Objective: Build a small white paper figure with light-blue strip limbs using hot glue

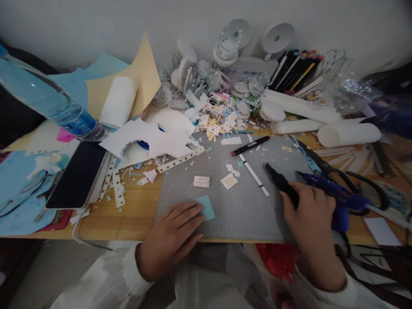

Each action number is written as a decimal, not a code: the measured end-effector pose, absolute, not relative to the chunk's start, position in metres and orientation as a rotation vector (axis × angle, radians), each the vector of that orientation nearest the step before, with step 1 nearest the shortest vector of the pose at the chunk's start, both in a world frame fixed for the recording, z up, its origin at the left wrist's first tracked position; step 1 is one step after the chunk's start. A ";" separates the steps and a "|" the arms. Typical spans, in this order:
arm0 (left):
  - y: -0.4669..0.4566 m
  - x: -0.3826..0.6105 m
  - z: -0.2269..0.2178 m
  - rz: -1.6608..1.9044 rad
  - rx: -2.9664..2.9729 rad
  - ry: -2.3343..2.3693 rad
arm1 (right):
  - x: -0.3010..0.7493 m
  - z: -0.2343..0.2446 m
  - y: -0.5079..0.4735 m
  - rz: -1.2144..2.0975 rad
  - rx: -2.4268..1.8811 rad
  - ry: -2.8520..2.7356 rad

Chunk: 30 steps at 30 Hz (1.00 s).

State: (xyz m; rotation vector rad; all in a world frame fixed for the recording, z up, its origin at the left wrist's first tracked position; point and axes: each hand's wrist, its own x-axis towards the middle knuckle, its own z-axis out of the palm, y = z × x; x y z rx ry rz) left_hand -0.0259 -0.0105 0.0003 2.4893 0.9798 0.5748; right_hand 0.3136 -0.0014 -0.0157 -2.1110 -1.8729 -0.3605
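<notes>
My left hand (172,238) lies flat on the grey cutting mat (238,214), its fingertips resting on a small light-blue paper piece (207,207). My right hand (310,223) is closed round a black tool (281,183) whose tip points up-left over the mat. Two small white and cream paper squares (201,181) (229,181) lie on the mat ahead of my hands, beside a thin white strip (254,175) and a black marker with a red end (250,146).
A dark phone (77,174) and a tilted water bottle (48,103) sit at the left. A blue glue gun (334,195) and black scissors (347,176) lie right of my right hand. Paper scraps, white rolls (349,134), discs and coloured pens (298,71) crowd the back.
</notes>
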 end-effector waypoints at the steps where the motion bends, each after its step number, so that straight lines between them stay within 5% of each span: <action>1: -0.010 -0.025 0.001 0.579 2.489 0.979 | 0.311 -0.012 -0.002 -0.330 -2.072 -1.862; 7: -0.011 -0.017 0.013 0.798 2.262 1.035 | 0.262 0.022 -0.038 0.249 -1.793 -1.529; 15: -0.008 0.006 0.040 0.911 1.359 0.867 | 0.181 0.031 -0.062 1.763 -1.210 -0.918; 21: -0.007 0.010 0.042 0.835 1.036 0.736 | 0.174 0.035 -0.063 2.009 -0.915 -0.838; 30: -0.010 0.010 0.042 0.881 1.020 0.687 | 0.180 0.049 -0.065 2.005 -1.085 -1.017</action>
